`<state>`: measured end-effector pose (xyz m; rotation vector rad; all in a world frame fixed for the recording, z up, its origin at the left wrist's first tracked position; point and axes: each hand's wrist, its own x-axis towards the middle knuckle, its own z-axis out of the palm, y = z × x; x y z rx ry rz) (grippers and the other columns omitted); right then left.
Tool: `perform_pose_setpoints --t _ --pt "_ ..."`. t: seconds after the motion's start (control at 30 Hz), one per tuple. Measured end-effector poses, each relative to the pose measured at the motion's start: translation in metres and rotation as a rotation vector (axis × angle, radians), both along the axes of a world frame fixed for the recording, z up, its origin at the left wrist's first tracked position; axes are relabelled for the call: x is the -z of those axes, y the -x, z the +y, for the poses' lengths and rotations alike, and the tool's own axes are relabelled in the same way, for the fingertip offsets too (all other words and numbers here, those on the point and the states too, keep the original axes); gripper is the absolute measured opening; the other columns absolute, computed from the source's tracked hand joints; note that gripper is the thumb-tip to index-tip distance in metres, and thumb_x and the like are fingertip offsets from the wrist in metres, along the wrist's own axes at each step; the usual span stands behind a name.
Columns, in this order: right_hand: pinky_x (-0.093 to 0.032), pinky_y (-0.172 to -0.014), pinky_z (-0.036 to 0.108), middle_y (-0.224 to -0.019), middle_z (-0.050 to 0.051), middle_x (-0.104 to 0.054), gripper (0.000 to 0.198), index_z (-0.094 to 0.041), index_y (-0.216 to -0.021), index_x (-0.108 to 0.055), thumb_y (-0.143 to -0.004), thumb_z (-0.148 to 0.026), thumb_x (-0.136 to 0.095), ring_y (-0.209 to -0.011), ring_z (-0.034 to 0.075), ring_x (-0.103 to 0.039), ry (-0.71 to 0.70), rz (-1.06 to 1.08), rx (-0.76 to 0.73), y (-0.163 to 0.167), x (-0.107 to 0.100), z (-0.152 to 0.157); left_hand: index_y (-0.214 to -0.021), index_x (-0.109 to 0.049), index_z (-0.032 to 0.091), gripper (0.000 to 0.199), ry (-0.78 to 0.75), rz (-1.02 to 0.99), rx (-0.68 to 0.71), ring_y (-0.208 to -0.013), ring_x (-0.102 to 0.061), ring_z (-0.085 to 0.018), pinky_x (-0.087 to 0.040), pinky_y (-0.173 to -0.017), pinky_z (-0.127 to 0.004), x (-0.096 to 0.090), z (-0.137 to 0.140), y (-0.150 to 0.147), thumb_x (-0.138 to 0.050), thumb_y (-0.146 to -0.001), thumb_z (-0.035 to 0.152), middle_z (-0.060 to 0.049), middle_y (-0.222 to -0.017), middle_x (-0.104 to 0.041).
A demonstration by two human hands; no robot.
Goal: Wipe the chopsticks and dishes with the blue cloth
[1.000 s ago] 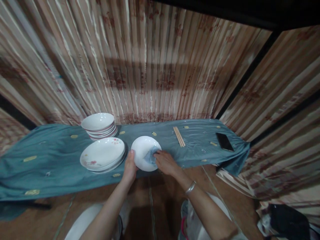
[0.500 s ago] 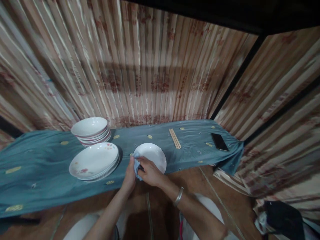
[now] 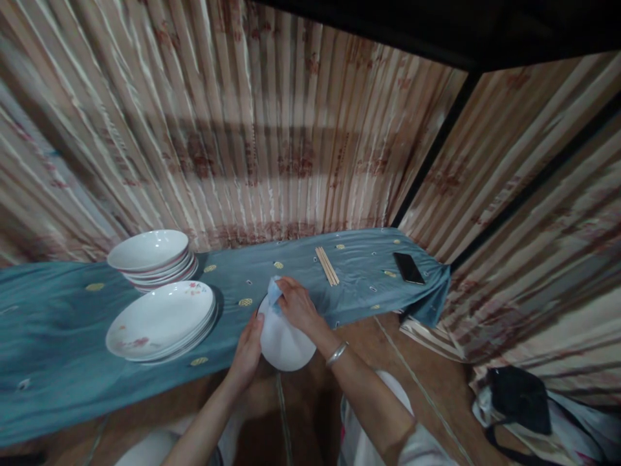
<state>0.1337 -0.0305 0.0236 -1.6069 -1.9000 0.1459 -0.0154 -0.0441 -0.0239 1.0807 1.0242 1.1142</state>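
Note:
A white plate (image 3: 287, 346) is tilted up off the front edge of the table, in front of me. My left hand (image 3: 249, 342) grips it by its left rim, with the thumb over the surface. In my right hand (image 3: 297, 304) is a light blue cloth (image 3: 275, 292), pressed against the plate's far rim. To the left lies a stack of oval plates (image 3: 162, 323) with a red flower pattern. Behind them stands a stack of bowls (image 3: 149, 251) with reddish rims.
Several wooden chopsticks (image 3: 327, 266) lie on the blue-green tablecloth (image 3: 359, 259), right of the plate. A black phone (image 3: 408, 268) rests near the table's right end. Pleated curtains (image 3: 291, 129) hang behind. A dark bag (image 3: 519, 398) sits on the floor at right.
The plate has come up off the table and toward me, now in my left hand. Both hands held the cloth before; now only my right hand has it, against the plate. The view shifted right.

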Motion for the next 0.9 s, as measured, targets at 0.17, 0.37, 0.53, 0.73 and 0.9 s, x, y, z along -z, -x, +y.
perform_pose_setpoints --t 0.17,0.37,0.53,0.73,0.9 --pt "-0.044 -0.089 0.031 -0.107 0.012 -0.065 0.028 -0.013 -0.110 -0.059 -0.086 -0.013 -0.046 -0.101 0.021 -0.060 0.135 -0.126 0.119 -0.014 -0.002 0.007 -0.114 -0.063 0.014 0.051 -0.069 0.155 -0.035 -0.130 -0.042 -0.026 -0.022 -0.113 -0.039 -0.011 -0.002 0.004 -0.053 -0.082 0.051 -0.013 -0.133 -0.056" --pt "-0.043 -0.080 0.028 -0.101 0.010 -0.069 0.021 -0.017 -0.104 -0.061 -0.088 -0.024 -0.047 -0.094 0.021 -0.064 0.294 -0.240 0.247 -0.021 -0.007 0.006 -0.121 -0.059 0.011 0.051 -0.053 0.242 -0.079 -0.132 -0.041 -0.026 -0.022 -0.113 -0.038 -0.016 0.000 0.011 -0.049 -0.085 0.046 -0.014 -0.137 -0.051" --pt "-0.042 -0.079 0.029 -0.102 0.011 -0.070 0.026 -0.017 -0.103 -0.063 -0.090 -0.031 -0.046 -0.096 0.023 -0.064 0.379 -0.264 0.294 -0.025 -0.003 0.006 -0.124 -0.056 0.012 0.050 -0.068 0.272 -0.142 -0.133 -0.040 -0.025 -0.022 -0.113 -0.038 -0.022 0.001 0.017 -0.048 -0.087 0.043 -0.014 -0.138 -0.050" --pt "-0.042 -0.077 0.027 -0.102 0.011 -0.071 0.030 -0.017 -0.091 -0.070 -0.089 -0.035 -0.046 -0.097 0.022 -0.064 0.472 -0.276 0.258 -0.032 0.002 0.007 -0.130 -0.052 0.012 0.054 -0.101 0.273 -0.220 -0.135 -0.036 -0.023 -0.020 -0.114 -0.037 -0.024 0.008 0.023 -0.040 -0.090 0.046 -0.012 -0.142 -0.045" --pt "-0.043 -0.076 0.026 -0.099 0.010 -0.072 0.027 -0.017 -0.086 -0.071 -0.087 -0.035 -0.050 -0.093 0.021 -0.065 0.466 -0.286 0.259 -0.034 0.002 0.008 -0.134 -0.047 0.011 0.062 -0.095 0.270 -0.214 -0.137 -0.032 -0.023 -0.018 -0.114 -0.034 -0.020 0.009 0.023 -0.041 -0.088 0.052 -0.014 -0.145 -0.041"
